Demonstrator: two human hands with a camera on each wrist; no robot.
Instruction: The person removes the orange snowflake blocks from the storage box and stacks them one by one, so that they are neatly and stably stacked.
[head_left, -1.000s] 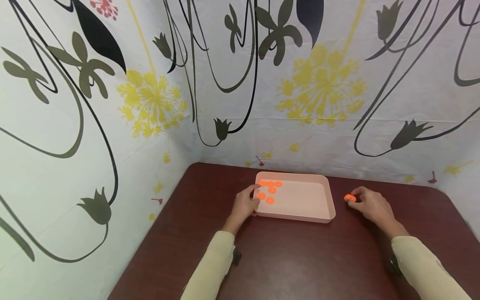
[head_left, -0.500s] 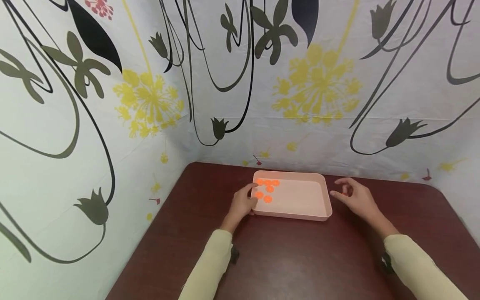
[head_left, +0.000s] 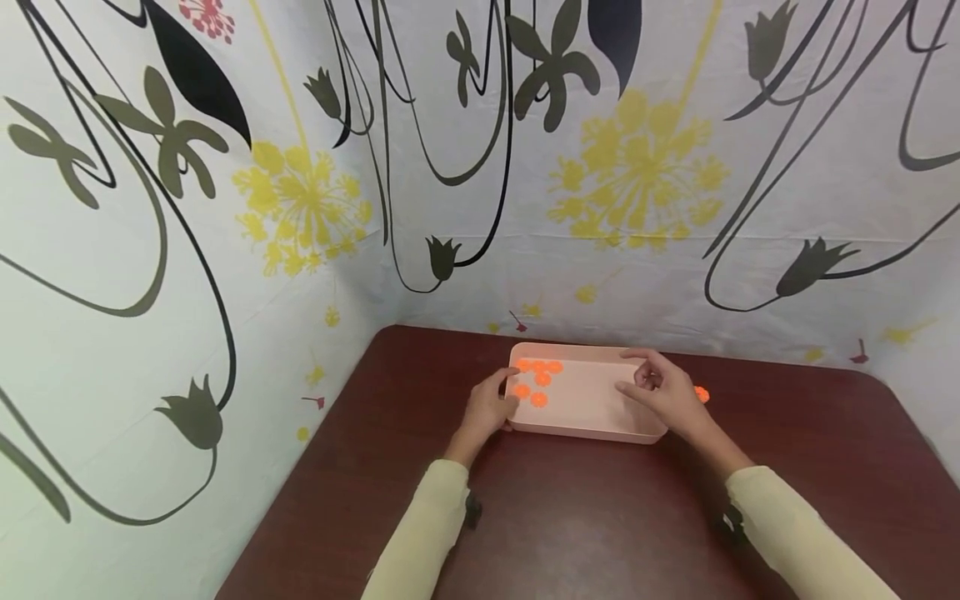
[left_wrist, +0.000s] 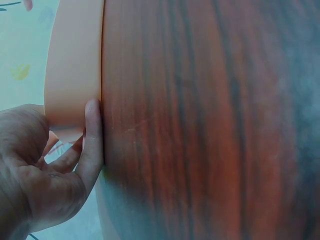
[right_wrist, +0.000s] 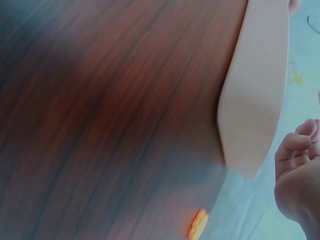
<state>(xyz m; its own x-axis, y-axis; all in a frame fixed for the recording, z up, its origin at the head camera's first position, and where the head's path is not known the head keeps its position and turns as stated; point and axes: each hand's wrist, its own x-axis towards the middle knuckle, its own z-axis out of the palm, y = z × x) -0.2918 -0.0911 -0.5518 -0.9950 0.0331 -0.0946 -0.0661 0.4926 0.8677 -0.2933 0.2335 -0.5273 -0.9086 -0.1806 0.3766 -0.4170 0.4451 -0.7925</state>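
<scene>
A shallow, light pink tray (head_left: 588, 427) lies on the dark wood table, with several small, flat orange flower-shaped pieces (head_left: 542, 379) in its left part. My left hand (head_left: 486, 410) grips the tray's left end; in the left wrist view, fingers (left_wrist: 93, 122) press along its outer wall. Over the tray's right end hovers my right hand (head_left: 663, 396), thumb and index finger spread apart, the other fingers curled in, nothing seen between them. Another orange piece (head_left: 702, 393) lies on the table just right of the tray, partly behind that hand; the right wrist view shows its ridged edge (right_wrist: 199, 225).
The dark reddish-brown table (head_left: 570, 517) runs back to a white wall covering (head_left: 480, 208) with printed flowers and stems. A similar covering stands along the left side. Pale sleeves (head_left: 423, 525) with dark wrist devices cover both forearms.
My right hand, earlier at the orange piece right of the tray, has moved left over the tray's right end, its thumb and index finger parting. That piece stays on the table; my left hand holds still.
</scene>
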